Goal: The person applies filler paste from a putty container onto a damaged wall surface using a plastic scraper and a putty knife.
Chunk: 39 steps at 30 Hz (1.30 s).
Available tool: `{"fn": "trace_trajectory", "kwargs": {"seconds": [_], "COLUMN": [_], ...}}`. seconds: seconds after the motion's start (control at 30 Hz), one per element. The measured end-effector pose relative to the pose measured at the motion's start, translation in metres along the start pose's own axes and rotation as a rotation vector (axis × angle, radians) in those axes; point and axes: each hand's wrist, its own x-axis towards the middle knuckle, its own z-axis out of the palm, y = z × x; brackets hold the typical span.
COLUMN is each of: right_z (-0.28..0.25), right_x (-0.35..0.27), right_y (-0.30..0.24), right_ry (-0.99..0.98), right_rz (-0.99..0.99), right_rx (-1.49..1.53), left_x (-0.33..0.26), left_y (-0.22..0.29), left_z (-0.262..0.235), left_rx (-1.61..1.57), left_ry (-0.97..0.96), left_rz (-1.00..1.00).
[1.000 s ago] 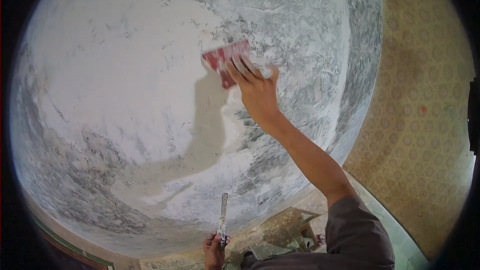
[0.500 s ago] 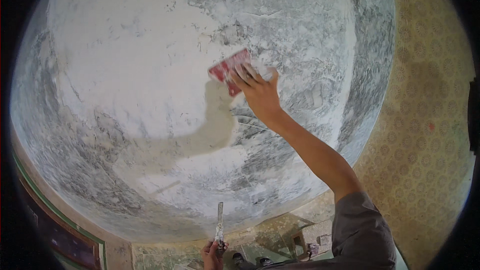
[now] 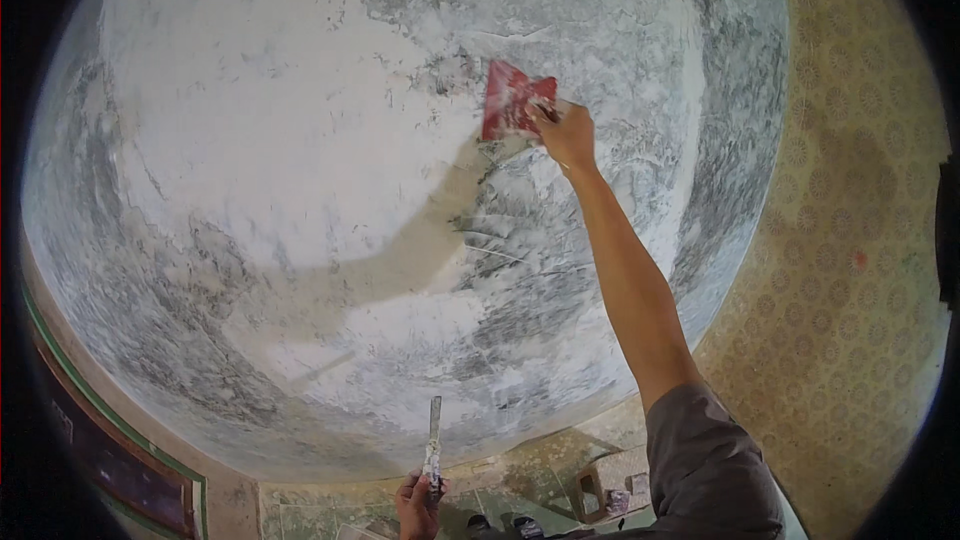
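Observation:
My right hand [image 3: 570, 132] is closed around a red, putty-smeared spreader [image 3: 506, 105]. The spreader's flat side lies against, or very near, the patchy grey and white wall [image 3: 250, 120], at the right edge of its smooth white area. Down at the lower middle, my left hand [image 3: 416, 508] grips a narrow putty knife [image 3: 434, 440]. Its metal blade points up and its handle is crusted with white filler. My right arm throws a shadow across the wall to the left.
A yellowish wall with a round flower pattern [image 3: 820, 270] meets the plastered one on the right. At the lower left is a dark panel with a green edge [image 3: 110, 420]. Below, a hollow block [image 3: 592, 493] and my dark shoes [image 3: 525, 526] show on the stained, green-tiled floor.
My right hand has moved the spreader up and to the right across the wall and turned it. The arm is now straighter. My left hand still holds the putty knife, nearly in place.

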Motion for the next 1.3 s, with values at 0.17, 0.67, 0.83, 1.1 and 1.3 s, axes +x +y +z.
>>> {"fn": "trace_trajectory", "kwargs": {"seconds": [0.17, 0.67, 0.83, 1.1, 1.3], "right_z": [-0.039, 0.000, -0.061, -0.129, -0.139], "right_x": [-0.039, -0.092, -0.162, -0.475, -0.636], "right_y": [0.008, 0.039, 0.058, 0.018, -0.072], "right_ry": [0.046, 0.036, -0.243, -0.510, -0.642], "right_rz": [0.100, -0.687, -0.526, 0.932, 1.634], "right_rx": [0.150, -0.641, -0.718, 0.478, 0.816], "left_x": [-0.017, -0.046, -0.061, -0.120, -0.169], "left_y": [-0.003, 0.013, 0.023, 0.021, 0.011], "left_z": [-0.013, 0.031, 0.033, 0.004, -0.037], "left_rx": [0.007, -0.031, 0.039, 0.169, 0.986], "left_ry": [0.034, 0.050, 0.006, -0.060, -0.111], "left_rz": [0.014, 0.058, 0.081, 0.088, 0.520]}}
